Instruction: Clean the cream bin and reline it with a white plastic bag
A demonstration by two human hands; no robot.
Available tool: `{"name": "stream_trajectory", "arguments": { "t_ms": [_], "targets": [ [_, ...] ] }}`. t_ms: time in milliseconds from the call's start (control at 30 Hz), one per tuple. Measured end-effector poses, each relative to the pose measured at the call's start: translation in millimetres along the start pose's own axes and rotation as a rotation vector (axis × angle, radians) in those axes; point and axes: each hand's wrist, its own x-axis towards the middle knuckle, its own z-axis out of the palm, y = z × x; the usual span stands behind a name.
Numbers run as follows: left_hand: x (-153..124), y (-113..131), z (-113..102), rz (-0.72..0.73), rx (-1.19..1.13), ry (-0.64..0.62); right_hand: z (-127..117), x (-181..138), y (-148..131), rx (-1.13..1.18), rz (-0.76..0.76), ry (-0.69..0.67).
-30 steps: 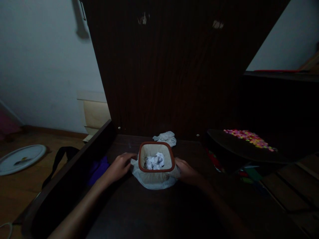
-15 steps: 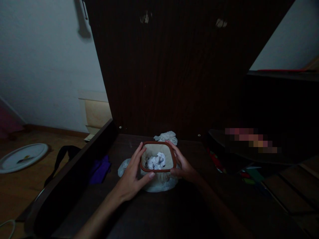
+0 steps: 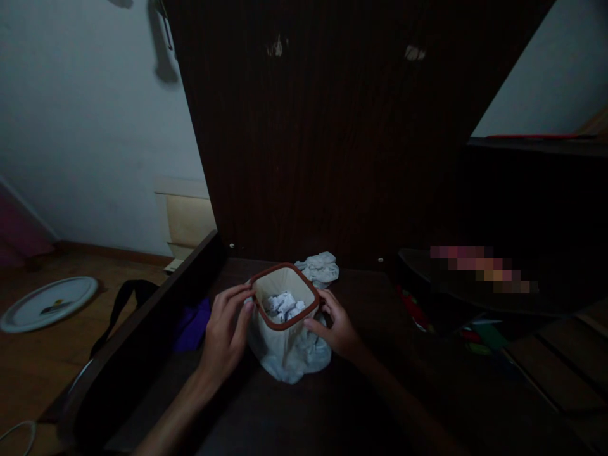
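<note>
A small squarish trash bin (image 3: 311,306) with a brown rim stands on the dark wooden surface, turned corner-on to me. Its pale plastic liner bag (image 3: 280,354) hangs over the outside and bunches around the base. Inside lies crumpled white paper (image 3: 285,305). My left hand (image 3: 227,329) grips the rim at its left corner, fingertips on top and thumb at the near side. At the right corner, my right hand (image 3: 339,326) holds the rim between its thumb and curled fingers. Just behind the bin is a crumpled whitish plastic bag (image 3: 320,267).
A tall dark panel (image 3: 304,139) rises behind the bin. Purple cloth (image 3: 192,324) lies to the left, inside a raised wooden side edge (image 3: 142,342). A white oval lid-like object (image 3: 52,303) rests on the floor. Cluttered items (image 3: 479,339) sit at the right.
The bin has been turned from square-on to corner-on and shifted slightly left and nearer. Both hands moved with it; the left hand now touches its left corner. The view tilted a little.
</note>
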Motion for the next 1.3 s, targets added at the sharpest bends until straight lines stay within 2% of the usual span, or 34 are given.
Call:
{"name": "stream_trajectory", "arguments": {
  "t_ms": [100,167,233,333,433,567,733,867,1000,1133,1300],
  "targets": [
    [-3.9,14.8,-3.3,0.167,0.105,-0.026,18.8,-1.1,-2.0,-0.077,-0.019,0.013],
    [0.1,18.0,-5.0,0.296,0.195,-0.105,29.9,-0.3,-3.7,-0.088,-0.029,0.016],
    [9.0,14.8,-6.9,0.364,0.308,-0.228,38.8,2.0,-4.7,-0.111,-0.032,0.008],
    [27.2,2.9,-11.1,0.348,0.468,-0.380,47.0,7.0,-4.6,-0.159,-0.004,-0.018],
    [46.7,-11.1,-16.0,0.278,0.580,-0.415,48.7,11.0,-2.7,-0.210,-0.004,-0.060],
    [71.4,-30.0,-20.4,0.187,0.691,-0.455,42.3,15.3,6.2,-0.328,-0.089,-0.076],
    [94.8,-56.4,-24.3,0.132,0.737,-0.444,19.6,29.3,31.4,-0.532,-0.045,0.115],
    [103.7,-72.2,-29.5,0.097,0.764,-0.410,-6.8,47.0,54.4,-0.587,0.003,0.249],
    [106.4,-81.7,-34.5,0.078,0.788,-0.375,-24.0,63.2,77.1,-0.611,0.072,0.300],
    [104.4,-91.5,-36.0,0.077,0.833,-0.327,-16.5,72.8,97.3,-0.603,0.140,0.227],
    [100.2,-103.0,-33.9,0.037,0.824,-0.255,20.9,80.0,106.4,-0.604,0.198,0.074]
  ]
}}
